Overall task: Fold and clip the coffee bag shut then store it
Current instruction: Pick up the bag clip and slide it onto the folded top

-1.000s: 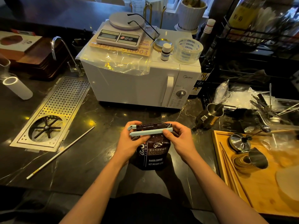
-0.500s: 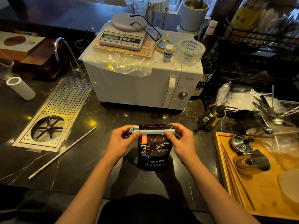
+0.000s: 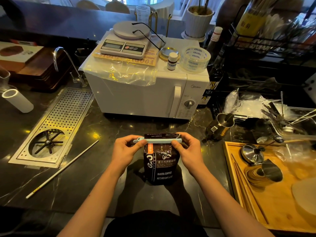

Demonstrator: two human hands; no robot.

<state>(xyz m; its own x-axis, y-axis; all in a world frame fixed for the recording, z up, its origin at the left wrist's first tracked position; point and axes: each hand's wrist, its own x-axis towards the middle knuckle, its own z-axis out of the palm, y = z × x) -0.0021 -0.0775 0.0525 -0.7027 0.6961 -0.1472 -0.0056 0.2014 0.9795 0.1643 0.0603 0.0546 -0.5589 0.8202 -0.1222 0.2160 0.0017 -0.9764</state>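
Observation:
A dark brown coffee bag stands upright on the black counter in front of me, its top folded over. A long pale blue clip lies level across the fold. My left hand pinches the clip's left end with thumb and fingers. My right hand pinches its right end, thumb on the front. Both hands hide the clip's ends, so its latch is not visible.
A white microwave stands just behind the bag, with a scale and tape roll on top. A perforated drain tray and a thin white rod lie left. A wooden tray with metal tools sits right, a steel pitcher beyond it.
The clip went from tilted across the bag's front to level along the folded top. The bag now stands straighter and both hands sit at the clip's ends.

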